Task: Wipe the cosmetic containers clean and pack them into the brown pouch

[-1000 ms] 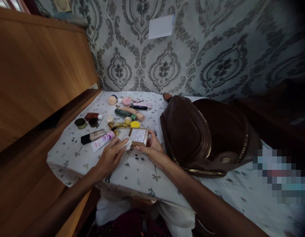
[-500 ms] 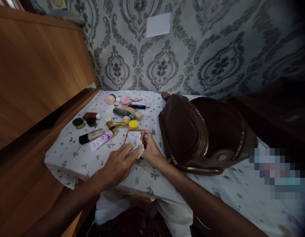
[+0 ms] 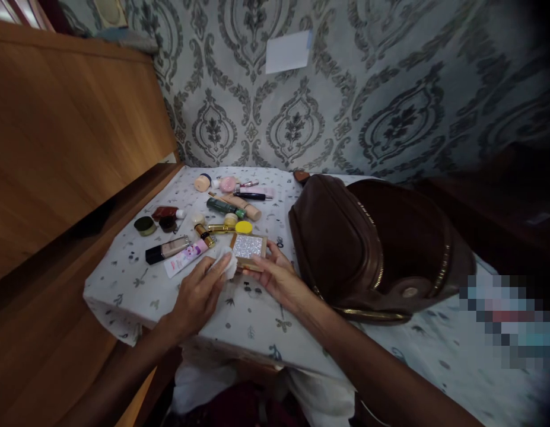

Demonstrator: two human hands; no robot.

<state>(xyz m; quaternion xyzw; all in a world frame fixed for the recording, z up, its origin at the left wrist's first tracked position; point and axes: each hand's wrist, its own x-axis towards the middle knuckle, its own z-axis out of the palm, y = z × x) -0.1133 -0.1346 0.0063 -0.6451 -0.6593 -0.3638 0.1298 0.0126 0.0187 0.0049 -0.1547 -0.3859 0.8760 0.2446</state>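
My right hand [image 3: 281,274] grips a square compact case [image 3: 248,248] with a gold rim and a silver glittery lid, its fingers round the right and near sides. Pinched in my left hand [image 3: 201,295] is a crumpled white wipe [image 3: 225,262], right at the near left corner of the case. Just beyond the case lies a round yellow lid or jar [image 3: 244,227]. To the left of my hands are a white and pink tube [image 3: 186,257], a foundation bottle with a black cap [image 3: 167,249] and a gold and brown tube [image 3: 204,235].
A brown leather bag [image 3: 337,237] with gold zips stands close to my right forearm. Farther back lie a green tube [image 3: 225,208], a beige tube [image 3: 245,207] and a pink round container [image 3: 229,184]. A dark green jar [image 3: 145,225] sits at the left, near a wooden cabinet [image 3: 79,101].
My left hand with the wipe has moved left, off the case's lid to its corner. The glittery lid now shows fully, and my right thumb rests on its near edge.
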